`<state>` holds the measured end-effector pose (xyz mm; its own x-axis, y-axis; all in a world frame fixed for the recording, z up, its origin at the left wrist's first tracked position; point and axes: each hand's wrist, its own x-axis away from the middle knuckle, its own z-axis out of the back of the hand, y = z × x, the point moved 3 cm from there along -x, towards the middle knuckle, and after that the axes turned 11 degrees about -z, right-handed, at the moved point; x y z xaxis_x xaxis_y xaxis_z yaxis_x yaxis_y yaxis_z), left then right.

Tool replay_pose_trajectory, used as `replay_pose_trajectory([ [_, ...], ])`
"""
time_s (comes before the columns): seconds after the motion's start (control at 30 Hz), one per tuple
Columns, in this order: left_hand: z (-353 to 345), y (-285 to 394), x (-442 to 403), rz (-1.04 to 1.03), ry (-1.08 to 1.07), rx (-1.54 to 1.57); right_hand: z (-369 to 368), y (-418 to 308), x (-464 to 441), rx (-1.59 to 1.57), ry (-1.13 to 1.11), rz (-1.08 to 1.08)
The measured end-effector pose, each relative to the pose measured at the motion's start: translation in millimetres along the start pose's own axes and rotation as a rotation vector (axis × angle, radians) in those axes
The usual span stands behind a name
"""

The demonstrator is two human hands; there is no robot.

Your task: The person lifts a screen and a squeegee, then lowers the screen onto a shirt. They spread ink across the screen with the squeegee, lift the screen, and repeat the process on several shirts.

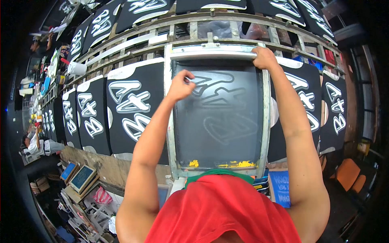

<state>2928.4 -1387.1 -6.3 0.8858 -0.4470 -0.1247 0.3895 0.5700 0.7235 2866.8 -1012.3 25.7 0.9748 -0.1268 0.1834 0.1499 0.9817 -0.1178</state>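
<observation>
A screen printing frame (267, 117) with pale metal sides lies in front of me, over the row of printed black fabric panels. Faint lettering shows through its grey mesh (219, 150), and yellow smears mark the near end. My right hand (265, 58) is closed on the far right corner of the frame. Above the left part of the mesh is my left hand (181, 86), its fingers curled towards the thumb; whatever is in them, if anything, I cannot make out. A metal hinge clamp (210, 43) sits at the frame's far edge.
Black panels with white lettering (129, 97) lie left and right, with another row beyond the metal rail (194, 30). A white pot (76, 68) stands on the left rail. Smaller framed screens (83, 179) lean at lower left. People are at far left; an orange chair (347, 174) stands right.
</observation>
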Motion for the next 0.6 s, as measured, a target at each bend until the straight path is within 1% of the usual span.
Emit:
replay_pose_trajectory([
  [0.07,17,-12,0,0.187,0.111,0.565,1,1,-1,-0.019,-0.007,-0.001],
  [0.13,48,-3,-4,0.249,0.120,0.749,-4,0,-6,-0.041,0.076,0.052],
  [0.17,59,-6,-6,0.228,0.123,0.721,5,-5,-2,-0.033,-0.006,0.016],
  [0.2,68,-10,-10,0.208,0.127,0.693,-6,1,-10,-0.029,0.035,0.064],
  [0.27,91,-7,-23,0.204,0.214,0.555,-4,2,-11,-0.011,0.037,0.068],
  [0.3,101,-4,-30,0.160,0.277,0.489,-3,0,-12,-0.012,-0.029,0.018],
  [0.33,109,-3,-39,0.116,0.339,0.422,-4,3,-12,-0.009,-0.033,0.013],
  [0.37,117,-3,-47,0.100,0.338,0.296,-6,3,-13,-0.013,-0.033,0.007],
  [0.4,123,-7,-55,-0.019,0.308,0.055,-7,3,-12,-0.018,-0.032,0.001],
  [0.47,125,-14,-68,0.078,0.111,-0.069,-7,3,-11,-0.041,-0.056,-0.018],
  [0.5,121,-23,-75,0.083,0.109,-0.067,-8,4,-16,-0.008,-0.057,-0.003],
  [0.57,109,-33,-88,-0.211,-0.006,-0.333,-9,2,-20,0.018,-0.061,0.010],
  [0.6,108,-32,-90,-0.205,-0.006,-0.333,-6,0,-20,0.018,-0.065,0.015],
])
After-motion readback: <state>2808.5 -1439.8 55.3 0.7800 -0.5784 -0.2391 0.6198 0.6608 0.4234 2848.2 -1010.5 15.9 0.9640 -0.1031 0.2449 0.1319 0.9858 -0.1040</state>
